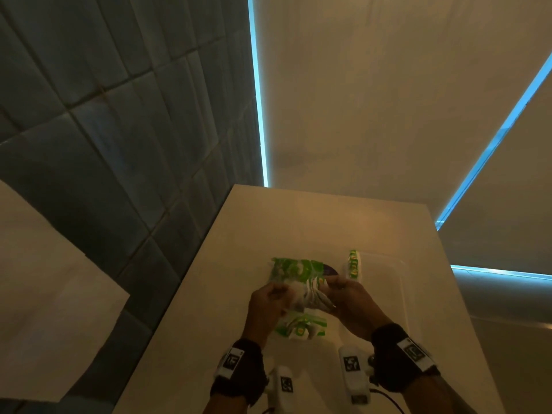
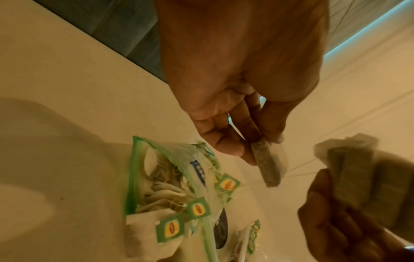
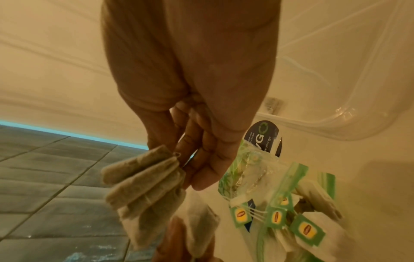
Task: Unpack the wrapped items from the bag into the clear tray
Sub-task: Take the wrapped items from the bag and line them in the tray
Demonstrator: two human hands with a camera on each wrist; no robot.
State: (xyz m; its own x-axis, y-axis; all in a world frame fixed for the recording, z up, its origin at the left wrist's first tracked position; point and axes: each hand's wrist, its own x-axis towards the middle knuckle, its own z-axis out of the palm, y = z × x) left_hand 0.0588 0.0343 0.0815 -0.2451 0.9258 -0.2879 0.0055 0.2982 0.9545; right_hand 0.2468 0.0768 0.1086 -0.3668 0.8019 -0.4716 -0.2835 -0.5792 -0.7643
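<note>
over the pale tabletop (image 1: 298, 222) the left hand (image 1: 265, 306) and right hand (image 1: 352, 300) each grip a whitish bundle (image 1: 310, 297) held between them. a green bag (image 1: 295, 268) lies just beyond, and the clear tray (image 1: 397, 273) sits to the right.

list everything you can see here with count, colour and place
zip bag: one, clear with green seal, open on the counter, tea bags inside
tea bags: a bunch, beige, held by right hand; one pinched by left hand
tags: several, green and yellow, spilling from the zip bag
clear tray: one, transparent, right of the zip bag
counter: one, cream
wall tiles: grey, on the left
left hand: over the zip bag
right hand: beside the left hand
</note>
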